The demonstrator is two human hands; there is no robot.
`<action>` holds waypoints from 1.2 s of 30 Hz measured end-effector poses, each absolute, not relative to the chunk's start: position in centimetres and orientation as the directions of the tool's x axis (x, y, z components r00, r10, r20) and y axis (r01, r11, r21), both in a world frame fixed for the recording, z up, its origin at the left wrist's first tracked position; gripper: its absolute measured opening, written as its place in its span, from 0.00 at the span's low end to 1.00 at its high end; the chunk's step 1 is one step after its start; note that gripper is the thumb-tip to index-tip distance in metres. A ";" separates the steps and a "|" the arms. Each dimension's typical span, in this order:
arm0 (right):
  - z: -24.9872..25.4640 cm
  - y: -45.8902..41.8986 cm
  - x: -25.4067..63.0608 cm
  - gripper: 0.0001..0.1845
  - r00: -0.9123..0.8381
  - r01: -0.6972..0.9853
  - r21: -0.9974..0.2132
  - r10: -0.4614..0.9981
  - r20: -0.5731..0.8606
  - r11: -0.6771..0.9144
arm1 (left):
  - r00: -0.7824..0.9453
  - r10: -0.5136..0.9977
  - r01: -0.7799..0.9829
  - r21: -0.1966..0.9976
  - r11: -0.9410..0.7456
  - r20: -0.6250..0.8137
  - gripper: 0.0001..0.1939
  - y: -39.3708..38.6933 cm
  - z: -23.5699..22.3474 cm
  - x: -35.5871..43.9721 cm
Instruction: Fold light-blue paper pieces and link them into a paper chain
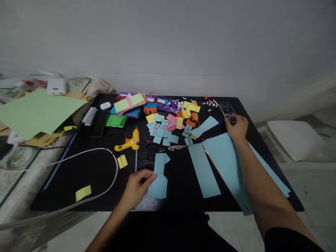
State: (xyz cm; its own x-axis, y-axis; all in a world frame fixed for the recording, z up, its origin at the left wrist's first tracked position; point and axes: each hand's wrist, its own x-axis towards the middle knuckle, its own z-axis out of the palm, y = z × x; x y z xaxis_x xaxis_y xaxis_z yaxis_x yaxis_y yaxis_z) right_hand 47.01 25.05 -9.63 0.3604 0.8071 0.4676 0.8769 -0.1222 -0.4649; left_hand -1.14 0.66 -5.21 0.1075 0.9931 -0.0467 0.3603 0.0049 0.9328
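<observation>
Near edge of the black worktop (183,204): small pale-yellow paper piece (83,193) at left, inside the loop of a white cable (117,169). Left hand (136,183) just right of that, thumb and fingers pinching a folded light-blue paper strip (160,187) flat on the worktop. To its right, a loose flat light-blue paper strip (204,171), then larger light-blue paper sheets (223,164) with the right forearm crossing above. Mid-depth: black-handled metal scissors (173,148), blades apart, just beyond the folded strip; yellow glue gun (134,140) on its side to their left. Behind those, a pile of small folded light-blue paper tabs (162,133), pink folded paper (172,122) against it. Far right: right hand (238,128) gripping the near end of a dark phone-like device (229,111); screen detail pixelated. Far left: black phone (99,123), green paper stack (116,120). Behind: pale-green strip bundle (130,102) with pink band, white paper scraps (212,103), then grey wall (183,45).
</observation>
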 end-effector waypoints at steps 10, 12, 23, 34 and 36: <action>-9.7 24.9 46.9 0.14 0.382 0.862 -0.492 0.796 0.469 -0.124 | 0.111 0.993 0.372 0.928 -0.002 -0.042 0.12 0.7 -5.3 -1.1; -9.6 24.9 46.9 0.15 0.385 0.859 -0.497 0.795 0.469 -0.123 | 0.108 0.993 0.372 0.928 0.000 -0.043 0.12 0.7 -5.3 -1.1; -9.5 24.9 46.8 0.17 0.402 0.844 -0.519 0.802 0.442 -0.138 | 0.104 0.993 0.376 0.927 0.013 -0.057 0.13 0.7 -5.2 -1.1; -9.2 24.7 46.6 0.14 0.388 0.852 -0.508 0.799 0.459 -0.122 | 0.109 0.993 0.377 0.926 0.003 -0.048 0.12 0.7 -5.0 -1.1; -9.2 24.7 46.6 0.15 0.386 0.854 -0.507 0.799 0.462 -0.119 | 0.113 0.992 0.373 0.928 0.007 -0.052 0.12 0.7 -5.0 -1.1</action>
